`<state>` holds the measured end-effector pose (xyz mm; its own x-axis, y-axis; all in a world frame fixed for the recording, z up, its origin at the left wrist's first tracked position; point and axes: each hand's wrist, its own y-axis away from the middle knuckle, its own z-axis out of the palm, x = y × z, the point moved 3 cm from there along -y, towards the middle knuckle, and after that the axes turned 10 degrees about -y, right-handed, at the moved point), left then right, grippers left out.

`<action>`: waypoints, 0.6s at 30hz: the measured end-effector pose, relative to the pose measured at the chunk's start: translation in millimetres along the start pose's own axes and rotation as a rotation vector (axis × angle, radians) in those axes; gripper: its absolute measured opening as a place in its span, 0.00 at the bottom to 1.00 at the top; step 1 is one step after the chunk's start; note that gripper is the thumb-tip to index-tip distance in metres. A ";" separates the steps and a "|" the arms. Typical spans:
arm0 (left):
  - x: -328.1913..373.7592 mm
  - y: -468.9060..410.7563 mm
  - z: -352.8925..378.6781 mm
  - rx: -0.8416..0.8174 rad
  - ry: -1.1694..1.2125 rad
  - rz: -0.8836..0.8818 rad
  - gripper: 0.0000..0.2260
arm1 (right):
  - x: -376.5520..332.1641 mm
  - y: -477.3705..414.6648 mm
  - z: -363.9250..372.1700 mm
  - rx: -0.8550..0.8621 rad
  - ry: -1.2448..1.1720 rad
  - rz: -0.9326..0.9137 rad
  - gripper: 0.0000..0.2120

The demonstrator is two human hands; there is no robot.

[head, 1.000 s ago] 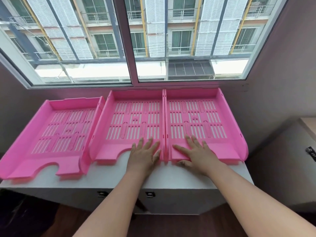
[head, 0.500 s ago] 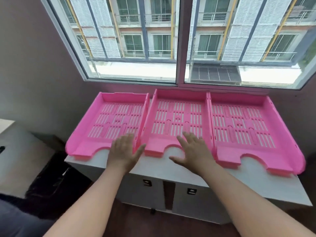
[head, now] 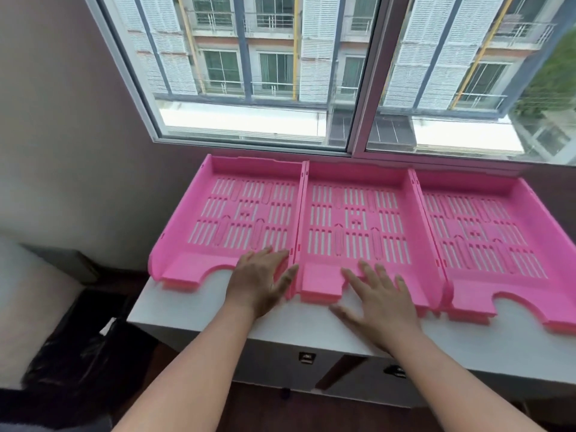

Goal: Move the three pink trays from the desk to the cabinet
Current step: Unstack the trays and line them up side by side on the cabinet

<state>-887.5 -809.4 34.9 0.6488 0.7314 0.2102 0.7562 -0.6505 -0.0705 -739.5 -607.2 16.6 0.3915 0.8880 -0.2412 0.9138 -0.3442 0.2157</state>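
Three pink slotted trays stand side by side on a low white cabinet [head: 193, 313] under the window: a left tray [head: 199, 219], a middle tray [head: 352, 213] and a right tray [head: 486, 232]. My left hand [head: 260, 280] lies flat with fingers spread on the front right corner of the left tray, its thumb against the wall between the left and middle trays. My right hand [head: 378, 299] rests flat, fingers apart, over the front notch of the middle tray. Neither hand grips anything.
A large window [head: 280, 73] rises just behind the trays. The cabinet has two drawer fronts with dark handles [head: 307, 357]. A dark bag [head: 81, 347] sits on the floor at the left, beside a pale surface [head: 28, 294]. Wall closes the left side.
My view has swung left, so the trays sit further right in frame. Both hands shifted from the middle and right trays to the left and middle trays. The left tray now sits flush with the others.
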 end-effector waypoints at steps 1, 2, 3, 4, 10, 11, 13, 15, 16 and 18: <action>-1.4 -4.2 0.5 -0.001 0.000 0.011 0.37 | -0.1 -0.2 1.2 0.002 0.002 0.004 0.44; -2.4 -7.7 0.8 0.003 -0.001 0.022 0.37 | 0.1 -0.5 2.7 0.005 0.002 0.008 0.44; -2.8 -10.1 0.5 0.015 -0.004 0.034 0.37 | 0.5 -0.8 4.4 0.007 0.001 0.013 0.44; -2.8 -11.3 0.2 0.030 -0.008 0.046 0.36 | 0.8 -1.5 6.0 0.009 -0.002 0.017 0.44; 4.2 -3.2 -2.8 0.024 -0.093 0.080 0.39 | -1.2 -11.6 3.0 -0.036 0.002 0.026 0.46; 7.1 -0.2 -2.3 0.040 -0.116 0.076 0.38 | -1.6 -11.9 1.9 -0.046 -0.003 0.027 0.47; 12.2 3.7 0.2 0.043 -0.141 0.041 0.36 | -2.8 -11.8 0.0 -0.052 -0.011 0.031 0.48; 15.6 3.2 1.8 0.020 -0.148 0.009 0.36 | -4.6 -11.8 -2.2 -0.065 -0.014 0.033 0.48; 16.9 1.9 1.3 0.014 -0.142 0.002 0.36 | -5.0 -11.9 -3.8 -0.079 -0.017 0.034 0.48; 20.0 2.7 -2.0 0.003 -0.114 -0.008 0.36 | -4.8 -10.9 -8.2 -0.106 -0.018 0.032 0.47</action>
<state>-872.7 -796.9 40.9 0.6480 0.7553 0.0981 0.7616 -0.6440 -0.0726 -752.2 -605.3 23.2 0.4229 0.8712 -0.2493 0.8845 -0.3370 0.3226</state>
